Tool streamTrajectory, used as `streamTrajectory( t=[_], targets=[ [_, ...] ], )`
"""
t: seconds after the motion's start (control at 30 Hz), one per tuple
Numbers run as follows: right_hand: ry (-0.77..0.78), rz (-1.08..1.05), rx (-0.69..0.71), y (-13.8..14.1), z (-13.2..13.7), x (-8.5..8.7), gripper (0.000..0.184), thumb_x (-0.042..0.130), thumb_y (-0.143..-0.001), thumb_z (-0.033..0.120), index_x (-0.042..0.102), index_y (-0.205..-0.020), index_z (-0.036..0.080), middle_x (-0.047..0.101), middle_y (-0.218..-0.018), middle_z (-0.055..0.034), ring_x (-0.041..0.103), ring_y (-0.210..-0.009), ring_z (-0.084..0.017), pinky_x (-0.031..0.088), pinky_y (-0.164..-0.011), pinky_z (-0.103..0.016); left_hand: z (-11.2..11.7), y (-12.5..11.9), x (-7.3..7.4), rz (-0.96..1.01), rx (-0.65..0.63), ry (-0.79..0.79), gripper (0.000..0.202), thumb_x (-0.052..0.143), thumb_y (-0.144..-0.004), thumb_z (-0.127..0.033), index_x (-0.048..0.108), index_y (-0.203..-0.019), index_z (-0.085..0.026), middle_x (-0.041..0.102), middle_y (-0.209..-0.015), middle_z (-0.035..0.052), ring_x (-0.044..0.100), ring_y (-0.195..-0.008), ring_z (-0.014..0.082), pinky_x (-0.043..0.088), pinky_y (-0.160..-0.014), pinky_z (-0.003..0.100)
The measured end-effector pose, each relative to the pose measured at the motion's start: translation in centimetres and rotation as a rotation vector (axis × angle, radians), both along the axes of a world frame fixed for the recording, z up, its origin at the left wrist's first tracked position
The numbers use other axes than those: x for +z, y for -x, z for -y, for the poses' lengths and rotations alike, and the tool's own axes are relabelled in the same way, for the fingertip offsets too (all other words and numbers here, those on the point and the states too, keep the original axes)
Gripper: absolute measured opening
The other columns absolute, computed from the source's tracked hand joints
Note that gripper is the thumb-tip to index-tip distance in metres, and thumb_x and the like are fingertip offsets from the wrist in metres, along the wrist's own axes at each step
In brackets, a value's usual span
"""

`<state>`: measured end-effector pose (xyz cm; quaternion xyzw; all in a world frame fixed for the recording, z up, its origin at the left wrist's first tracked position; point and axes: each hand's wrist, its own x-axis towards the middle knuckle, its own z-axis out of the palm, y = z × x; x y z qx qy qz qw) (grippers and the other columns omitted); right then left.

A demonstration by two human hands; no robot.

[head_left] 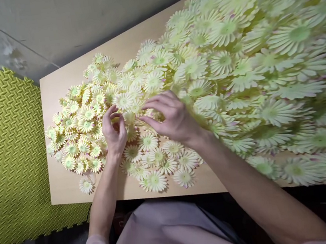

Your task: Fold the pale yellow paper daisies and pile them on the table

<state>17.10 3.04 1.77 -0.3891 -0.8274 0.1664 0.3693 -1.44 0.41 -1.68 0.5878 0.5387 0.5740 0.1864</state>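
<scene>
Both hands sit close together but apart, low on the heap of pale yellow daisy flowers (151, 79) that covers most of the wooden table (68, 183). The left hand (114, 132) is curled with its fingertips (115, 115) drawn in over one bloom, and the right hand (171, 117) is palm-down with thumb and fingers reaching into the flowers just beside it. Can't tell if either has actually pinched a flower, since petals hide the contact. Green foam mat (10, 159) on the floor left of the table.
</scene>
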Motion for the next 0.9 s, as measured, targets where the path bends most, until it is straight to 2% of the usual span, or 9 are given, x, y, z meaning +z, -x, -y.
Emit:
streamTrajectory(
  t=[0.1,0.17,0.23,0.4,0.53,0.67,0.73,0.8,0.9],
  targets=[
    [0.143,0.184,0.301,-0.9,0.8,0.6,0.026,0.065,-0.090,0.030,0.069,-0.113,0.020,0.071,-0.110,-0.0073,0.059,-0.106,-0.028,0.047,-0.095,-0.051,0.0,0.1,-0.2,-0.008,-0.004,-0.006,0.036,0.053,-0.092,-0.014,0.051,-0.126,-0.027,0.061,-0.119,0.0095,0.066,-0.096,0.0158,0.059,-0.069,0.028],
    [0.209,0.286,0.389,-1.1,1.4,0.7,0.031,0.066,-0.089,0.027,0.067,-0.120,0.021,0.068,-0.121,-0.0078,0.055,-0.115,-0.030,0.043,-0.100,-0.054,0.0,0.1,-0.3,-0.012,0.001,-0.020,0.034,0.050,-0.094,-0.014,0.052,-0.125,-0.027,0.061,-0.118,0.0086,0.066,-0.099,0.0157,0.061,-0.079,0.032],
    [0.259,0.335,0.377,-1.0,1.8,0.7,0.034,0.067,-0.088,0.025,0.065,-0.122,0.020,0.067,-0.126,-0.0090,0.051,-0.120,-0.032,0.042,-0.099,-0.055,0.1,0.2,-0.2,-0.001,0.007,-0.041,0.031,0.048,-0.096,-0.015,0.053,-0.124,-0.027,0.061,-0.118,0.0082,0.065,-0.102,0.0156,0.061,-0.086,0.035],
    [0.344,0.362,0.296,-0.7,1.7,0.7,0.011,0.062,-0.092,0.023,0.071,-0.099,0.021,0.072,-0.110,-0.0085,0.054,-0.109,-0.032,0.041,-0.097,-0.059,0.1,0.1,0.2,0.028,0.033,-0.128,0.026,0.051,-0.095,-0.015,0.057,-0.119,-0.025,0.062,-0.113,0.0078,0.064,-0.102,0.0144,0.061,-0.086,0.033],
    [0.257,0.133,0.215,-0.9,0.7,1.0,0.018,0.058,-0.094,0.023,0.073,-0.102,0.018,0.073,-0.099,-0.0103,0.059,-0.100,-0.028,0.049,-0.090,-0.050,0.2,-0.1,0.5,0.024,0.003,-0.181,0.022,0.060,-0.091,-0.020,0.062,-0.112,-0.023,0.066,-0.105,0.0059,0.066,-0.094,0.0132,0.060,-0.080,0.030],
    [0.235,-0.242,0.200,-0.4,-0.2,1.2,0.014,0.068,-0.087,0.025,0.074,-0.098,0.020,0.074,-0.094,-0.0072,0.068,-0.090,-0.024,0.056,-0.082,-0.042,0.6,-0.6,1.2,0.185,-0.150,0.009,0.020,0.066,-0.089,-0.028,0.067,-0.108,-0.023,0.072,-0.098,0.0047,0.070,-0.088,0.0124,0.060,-0.077,0.028],
    [0.267,-0.401,0.162,0.1,-0.6,1.1,0.020,0.075,-0.082,0.031,0.073,-0.101,0.023,0.075,-0.096,-0.0054,0.069,-0.087,-0.023,0.058,-0.080,-0.042,0.8,-0.7,1.5,0.258,-0.241,0.099,0.018,0.068,-0.088,-0.034,0.071,-0.102,-0.023,0.074,-0.095,0.0039,0.072,-0.084,0.0123,0.060,-0.075,0.027],
    [0.285,-0.469,0.113,0.7,-0.8,0.9,0.026,0.076,-0.081,0.034,0.071,-0.104,0.026,0.074,-0.100,-0.0053,0.069,-0.088,-0.024,0.060,-0.081,-0.043,0.8,-0.8,1.6,0.321,-0.307,0.159,0.021,0.069,-0.086,-0.040,0.073,-0.099,-0.024,0.075,-0.093,0.0032,0.072,-0.082,0.0127,0.060,-0.074,0.027],
    [0.239,-0.422,0.055,1.4,-1.1,0.5,0.022,0.073,-0.084,0.033,0.067,-0.104,0.028,0.072,-0.103,-0.0066,0.067,-0.093,-0.025,0.058,-0.086,-0.046,0.8,-0.9,1.6,0.400,-0.334,0.202,0.026,0.073,-0.081,-0.042,0.074,-0.100,-0.025,0.077,-0.094,0.0030,0.073,-0.081,0.0137,0.062,-0.076,0.030]
  ],
)
